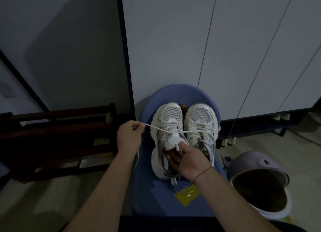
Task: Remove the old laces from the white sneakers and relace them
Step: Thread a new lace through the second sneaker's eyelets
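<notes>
Two white sneakers stand side by side, toes away from me, on a blue plastic chair seat (156,197). My left hand (129,136) pinches the end of a white lace (157,128) that runs taut from the left sneaker (167,126) out to the left. My right hand (186,159) grips the tongue and collar of the left sneaker, fingers tucked into its opening. The right sneaker (201,122) is still laced, with its lace loops lying loose over its top.
A yellow plastic wrapper (186,194) lies on the seat's near edge. A purple slipper (260,183) sits on the floor at right. A dark wooden rack (57,138) stands at left. White cabinet doors (225,49) rise behind the chair.
</notes>
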Motion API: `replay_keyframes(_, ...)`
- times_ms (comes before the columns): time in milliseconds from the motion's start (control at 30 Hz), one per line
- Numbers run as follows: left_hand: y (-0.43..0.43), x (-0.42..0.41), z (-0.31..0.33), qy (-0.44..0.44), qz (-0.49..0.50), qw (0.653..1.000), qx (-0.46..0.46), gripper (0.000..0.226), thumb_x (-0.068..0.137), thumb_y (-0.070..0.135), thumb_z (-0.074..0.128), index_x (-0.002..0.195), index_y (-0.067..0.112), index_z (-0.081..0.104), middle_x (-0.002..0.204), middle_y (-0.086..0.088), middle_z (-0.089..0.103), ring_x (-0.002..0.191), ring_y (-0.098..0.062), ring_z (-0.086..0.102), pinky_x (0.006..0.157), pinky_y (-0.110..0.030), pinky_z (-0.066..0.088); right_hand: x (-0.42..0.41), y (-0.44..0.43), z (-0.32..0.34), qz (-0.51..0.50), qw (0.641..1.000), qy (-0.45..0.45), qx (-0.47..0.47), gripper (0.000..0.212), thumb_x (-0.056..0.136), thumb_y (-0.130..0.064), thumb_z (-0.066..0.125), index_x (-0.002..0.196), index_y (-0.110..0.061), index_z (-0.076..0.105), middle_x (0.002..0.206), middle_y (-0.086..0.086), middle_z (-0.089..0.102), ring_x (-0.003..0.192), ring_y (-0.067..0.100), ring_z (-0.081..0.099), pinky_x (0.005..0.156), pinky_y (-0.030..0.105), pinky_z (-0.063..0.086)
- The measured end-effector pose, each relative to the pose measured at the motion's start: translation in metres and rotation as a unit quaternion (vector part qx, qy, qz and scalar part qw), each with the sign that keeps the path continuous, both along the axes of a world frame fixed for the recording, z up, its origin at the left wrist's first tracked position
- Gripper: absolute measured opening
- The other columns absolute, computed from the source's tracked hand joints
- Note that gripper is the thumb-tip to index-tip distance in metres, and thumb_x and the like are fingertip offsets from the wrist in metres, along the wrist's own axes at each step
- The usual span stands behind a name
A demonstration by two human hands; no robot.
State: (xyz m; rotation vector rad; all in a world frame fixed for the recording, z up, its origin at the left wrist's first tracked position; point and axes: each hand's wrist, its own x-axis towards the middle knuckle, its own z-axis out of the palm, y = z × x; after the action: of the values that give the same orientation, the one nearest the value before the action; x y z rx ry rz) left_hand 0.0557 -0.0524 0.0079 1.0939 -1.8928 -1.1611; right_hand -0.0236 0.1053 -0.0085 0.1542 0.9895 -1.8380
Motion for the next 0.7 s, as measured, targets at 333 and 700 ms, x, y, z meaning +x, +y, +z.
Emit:
replay_keyframes(333,0.031,0.003,0.025,0.032,-0.214,0.976,0.013,0.002,0.086,0.007,0.071,0.085,0.009,0.072,0.07,-0.002,0.069,0.059,0.003,0.06,0.062,-0.008,0.048,-0.015,0.019,0.054,0.03,0.735,0.657,0.164,0.013,0.092,-0.014,0.056,0.098,-0.022,0.065,0.095,-0.01,0.064,0.061,0.01,0.061,0.061,0.024,0.053)
replay_keyframes(700,0.022,0.02,0.03,-0.028,-0.216,0.976,-0.016,0.015,0.092,0.015,0.065,0.082,0.007,0.074,0.065,0.001,0.066,0.054,0.008,0.055,0.058,-0.002,0.04,-0.048,0.006,0.033,-0.099,0.774,0.597,0.187,0.02,0.092,-0.015,0.058,0.073,-0.019,0.064,0.061,-0.011,0.057,0.056,0.003,0.049,0.057,0.012,0.041)
